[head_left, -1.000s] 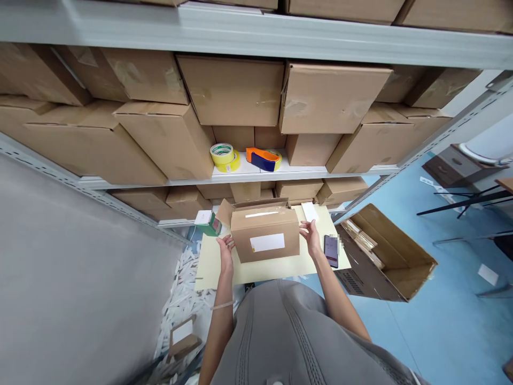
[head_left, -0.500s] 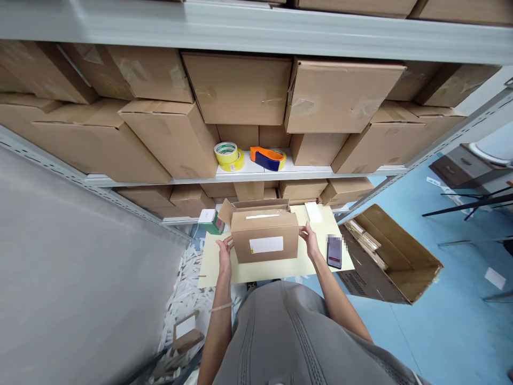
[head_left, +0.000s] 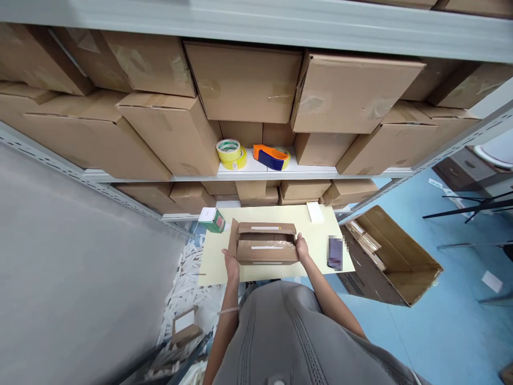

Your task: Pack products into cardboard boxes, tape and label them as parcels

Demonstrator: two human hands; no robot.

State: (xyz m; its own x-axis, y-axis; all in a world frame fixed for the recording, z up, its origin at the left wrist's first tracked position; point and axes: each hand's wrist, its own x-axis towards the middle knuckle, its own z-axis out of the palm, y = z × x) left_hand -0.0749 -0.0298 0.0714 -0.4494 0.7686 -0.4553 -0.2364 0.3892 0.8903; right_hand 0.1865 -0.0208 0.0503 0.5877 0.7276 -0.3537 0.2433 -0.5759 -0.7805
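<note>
A cardboard box (head_left: 266,253) sits over the pale yellow board (head_left: 320,230) in front of me, its top flaps partly apart with a dark gap between them. White strips show on its flaps, and one end flap stands out at the left. My left hand (head_left: 231,266) grips the left end of the box, and my right hand (head_left: 302,248) holds its right end. Some of the fingers are hidden behind the cardboard. Whether the box rests fully on the board I cannot tell.
A green-and-white small box (head_left: 212,220), a white pad (head_left: 315,212) and a phone (head_left: 335,253) lie around the board. Tape rolls (head_left: 231,154) and an orange-and-blue tape dispenser (head_left: 271,157) are on the shelf among cardboard boxes. A large open carton (head_left: 393,256) stands at right.
The box has been tipped between my hands, so its flapped top now faces up where the labelled side showed before. Both hands have moved slightly, staying at its ends.
</note>
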